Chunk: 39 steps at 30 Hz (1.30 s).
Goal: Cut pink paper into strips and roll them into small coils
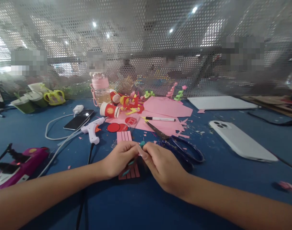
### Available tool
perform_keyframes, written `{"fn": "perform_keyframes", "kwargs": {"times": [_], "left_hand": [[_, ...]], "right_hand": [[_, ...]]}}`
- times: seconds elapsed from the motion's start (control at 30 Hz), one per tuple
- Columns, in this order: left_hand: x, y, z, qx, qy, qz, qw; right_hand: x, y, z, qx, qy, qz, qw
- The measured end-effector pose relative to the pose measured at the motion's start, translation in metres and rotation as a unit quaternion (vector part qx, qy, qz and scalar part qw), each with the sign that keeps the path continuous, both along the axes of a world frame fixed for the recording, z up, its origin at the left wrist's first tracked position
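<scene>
My left hand [122, 158] and my right hand [162, 164] meet at the centre, fingers closed. Between their fingertips is a small whitish-pink piece [141, 151], mostly hidden. Something teal [142, 144] shows at the fingers of my right hand, and more teal shows under my left hand; I cannot tell which hand grips it. Below my left hand lies a pink strip card [124, 136] with pale lines. Blue-handled scissors [187, 149] lie open just beyond my right hand. A black and white marker [160, 119] rests on pink paper [168, 107].
A white glue gun [91, 130], a black phone [78, 119] and a purple power strip [21, 166] are on the left. Red paper cups [109, 110] and a pink-lidded bottle [100, 88] stand behind. A white phone [241, 140] lies right.
</scene>
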State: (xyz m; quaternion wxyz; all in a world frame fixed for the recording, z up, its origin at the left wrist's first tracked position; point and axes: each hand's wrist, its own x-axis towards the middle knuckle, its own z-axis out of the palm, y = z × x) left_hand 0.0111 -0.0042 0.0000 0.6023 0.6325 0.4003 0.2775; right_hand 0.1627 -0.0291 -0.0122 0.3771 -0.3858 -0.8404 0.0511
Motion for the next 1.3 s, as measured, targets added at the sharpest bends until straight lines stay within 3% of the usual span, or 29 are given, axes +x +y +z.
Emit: {"fn": "perform_keyframes", "kwargs": {"times": [0.1, 0.2, 0.3, 0.4, 0.47, 0.57, 0.83, 1.3], "left_hand": [[0.002, -0.003, 0.001, 0.004, 0.009, 0.01, 1.0], [0.004, -0.007, 0.003, 0.026, 0.01, 0.035, 0.999], [0.003, -0.01, 0.004, 0.13, 0.051, 0.066, 0.988], [0.001, -0.012, 0.004, 0.265, 0.123, 0.092, 0.952], [0.0, -0.013, 0.005, 0.306, 0.156, 0.091, 0.935], [0.0, -0.015, 0.006, 0.307, 0.181, 0.091, 0.93], [0.002, -0.017, 0.004, 0.335, 0.192, 0.134, 0.913], [0.007, -0.016, 0.005, 0.355, 0.159, 0.212, 0.897]], "right_hand": [[0.0, 0.0, 0.001, 0.005, 0.004, -0.011, 1.0], [-0.001, -0.001, 0.002, -0.062, 0.046, -0.021, 0.997], [-0.003, -0.001, 0.002, -0.138, 0.092, -0.009, 0.986], [-0.006, -0.003, 0.002, -0.188, 0.135, 0.024, 0.973], [-0.008, -0.004, 0.002, -0.226, 0.179, 0.046, 0.956], [-0.012, -0.005, 0.002, -0.28, 0.248, 0.066, 0.925], [-0.018, -0.005, 0.002, -0.325, 0.356, 0.073, 0.873], [-0.036, 0.0, 0.004, -0.299, 0.437, 0.03, 0.848]]}}
